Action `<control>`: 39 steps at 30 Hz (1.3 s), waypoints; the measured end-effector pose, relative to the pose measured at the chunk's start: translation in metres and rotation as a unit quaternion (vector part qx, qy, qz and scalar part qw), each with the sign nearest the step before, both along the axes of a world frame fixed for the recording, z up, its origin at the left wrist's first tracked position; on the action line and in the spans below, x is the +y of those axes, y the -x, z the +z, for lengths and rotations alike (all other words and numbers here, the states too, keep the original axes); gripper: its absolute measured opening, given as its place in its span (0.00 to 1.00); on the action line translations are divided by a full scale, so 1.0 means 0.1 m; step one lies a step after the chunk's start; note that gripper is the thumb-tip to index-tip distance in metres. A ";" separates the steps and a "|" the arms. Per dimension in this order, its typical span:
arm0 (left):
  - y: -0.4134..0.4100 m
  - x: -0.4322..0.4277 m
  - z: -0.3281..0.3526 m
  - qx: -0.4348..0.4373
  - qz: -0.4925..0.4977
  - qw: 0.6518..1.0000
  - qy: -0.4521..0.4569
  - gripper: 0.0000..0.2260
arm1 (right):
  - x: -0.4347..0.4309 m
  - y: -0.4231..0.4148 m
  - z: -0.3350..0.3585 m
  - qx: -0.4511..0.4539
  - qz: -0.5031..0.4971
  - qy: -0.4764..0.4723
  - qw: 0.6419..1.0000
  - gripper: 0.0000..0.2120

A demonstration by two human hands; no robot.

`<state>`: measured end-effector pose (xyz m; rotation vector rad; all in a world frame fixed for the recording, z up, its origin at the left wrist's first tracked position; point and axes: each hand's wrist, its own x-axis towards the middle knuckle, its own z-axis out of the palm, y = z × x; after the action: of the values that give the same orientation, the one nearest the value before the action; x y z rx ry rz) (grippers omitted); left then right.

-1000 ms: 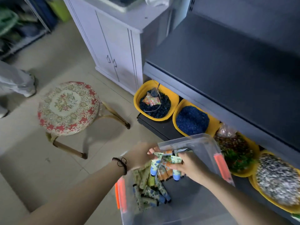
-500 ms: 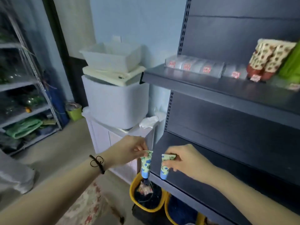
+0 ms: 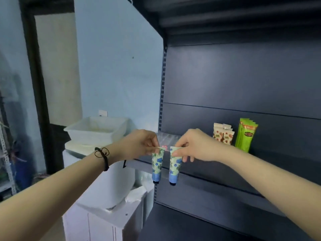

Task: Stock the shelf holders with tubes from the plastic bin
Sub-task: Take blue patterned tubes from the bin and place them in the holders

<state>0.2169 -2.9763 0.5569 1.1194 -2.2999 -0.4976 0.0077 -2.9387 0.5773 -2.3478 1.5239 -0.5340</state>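
We see the thumb and fingers of the left hand [image 3: 139, 145] closed in a pinch on the flat crimped top of one tube [image 3: 157, 164]. The right hand [image 3: 196, 146] pinches the top of a second tube [image 3: 175, 165] in the same way, while its other fingers are curled below. Both tubes hang straight down from the fingertips, caps pointing down, just beside each other but apart. They are soft, flattened plastic tubes, pale green with a blue flower print, each with a light blue band and a small dark cap at the bottom.

The tubes are in front of the front edge of the dark shelf [image 3: 225, 173], near its left corner. Between the two hands, on that corner, stands a clear plastic holder [image 3: 166, 138] with a small red label; most of it is hidden. Further right along the shelf, near the back panel, stand flat cream packets [image 3: 223, 134] with a red and green pattern, and beside them upright green packets [image 3: 245, 136].

A thin dark cord bracelet [image 3: 102, 157] lies round the left wrist. To the left of the shelf, white plastic tubs [image 3: 97, 129] are stacked on a big rounded white container [image 3: 111, 185], which sits on a white cabinet [image 3: 104, 223].
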 end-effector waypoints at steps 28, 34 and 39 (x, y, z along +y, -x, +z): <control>2.43 -2.67 0.16 0.049 0.071 0.996 0.019 0.06 | -2.68 1.52 0.61 0.288 -0.174 0.036 0.941 0.17; 2.43 -2.72 0.10 0.008 0.050 0.999 -0.001 0.06 | -2.76 1.60 0.51 0.285 -0.166 0.008 0.944 0.16; 2.42 -2.72 0.11 -0.007 0.060 0.998 -0.019 0.05 | -2.77 1.59 0.44 0.298 -0.150 -0.012 0.943 0.17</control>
<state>-0.0249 -3.2479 0.5676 1.2738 -2.2275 -0.4901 -0.1518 -3.2161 0.6211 -2.3915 2.1487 0.1690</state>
